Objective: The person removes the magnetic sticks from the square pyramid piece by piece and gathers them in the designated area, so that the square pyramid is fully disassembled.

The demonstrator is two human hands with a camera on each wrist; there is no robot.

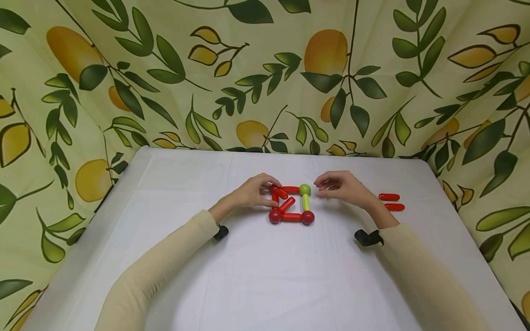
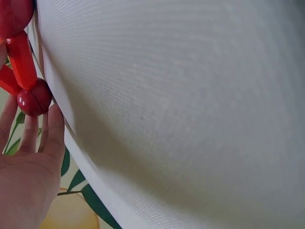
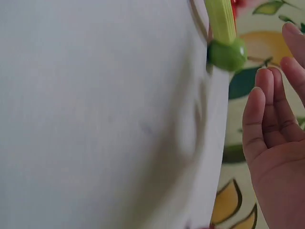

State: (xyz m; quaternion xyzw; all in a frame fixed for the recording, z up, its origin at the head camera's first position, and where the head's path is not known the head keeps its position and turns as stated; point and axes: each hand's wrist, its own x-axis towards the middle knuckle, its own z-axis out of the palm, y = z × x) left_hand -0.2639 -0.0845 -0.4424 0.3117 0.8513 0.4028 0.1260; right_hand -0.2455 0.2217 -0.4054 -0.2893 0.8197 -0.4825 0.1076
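— Nearest on the white cloth-covered table [image 1: 260,284]?
— Two cream sleeves, then the bottom edge of the square frame of glossy sticks and balls [image 1: 292,204]: a red ball [image 1: 274,216], a short red stick [image 1: 291,217], another red ball [image 1: 307,217].

— Further back?
— A yellow-green stick [image 1: 306,202] up the right side to a green ball [image 1: 305,189]; a red diagonal stick [image 1: 286,205] inside; a red stick [image 1: 290,189] along the top.

— Left hand [image 1: 253,192]?
— At the top left corner, fingers curled, pinching a loose red stick [image 1: 279,191] against the frame. From the wrist view, fingertips [image 2: 53,125] just beside a red ball [image 2: 34,99].

— Right hand [image 1: 344,187]?
— Just right of the green ball, apart from it, holding nothing; fingers [image 3: 267,102] loosely bent, relaxed.

— Off to the side?
— Two spare red sticks [image 1: 391,202], parallel, beyond the right wrist.

— Behind?
— Leaf-and-lemon patterned cloth backdrop [image 1: 269,67].
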